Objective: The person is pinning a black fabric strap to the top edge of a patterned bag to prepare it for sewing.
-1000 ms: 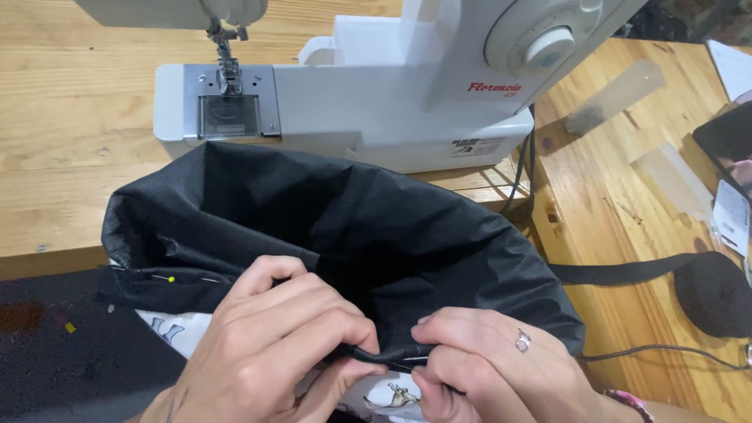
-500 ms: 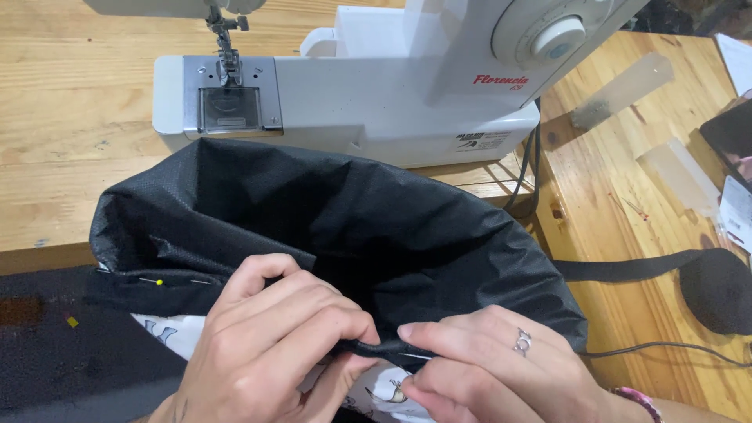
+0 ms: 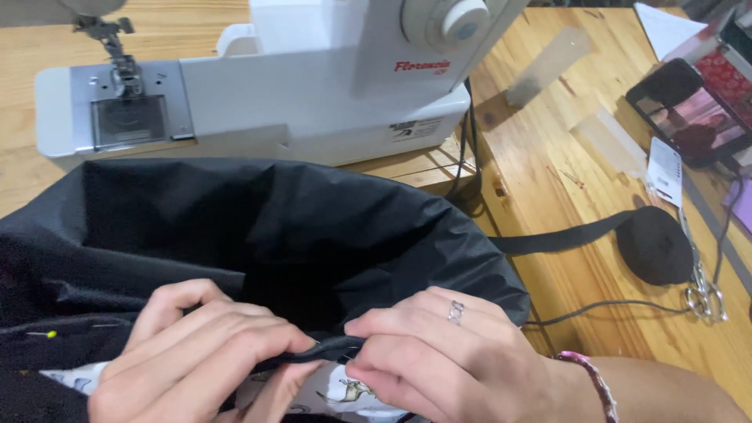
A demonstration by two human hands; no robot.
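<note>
The black fabric bag (image 3: pixel 258 235) has slid left and nearer on the wooden surface (image 3: pixel 548 172) before the white sewing machine (image 3: pixel 313 86). Both hands have closed in: left hand (image 3: pixel 204 352) and right hand (image 3: pixel 454 352) pinch its folded front edge between fingertips, working along the hem.

A white sewing machine (image 3: pixel 298 86) stands on a wooden table (image 3: pixel 548 180), its needle and metal plate (image 3: pixel 129 117) at the left end. To the right lie a roll of black strap (image 3: pixel 654 244), a phone (image 3: pixel 685 110), a paper tag (image 3: pixel 666 171), scissors (image 3: pixel 703 294) and two clear plastic strips (image 3: pixel 548 63).
</note>
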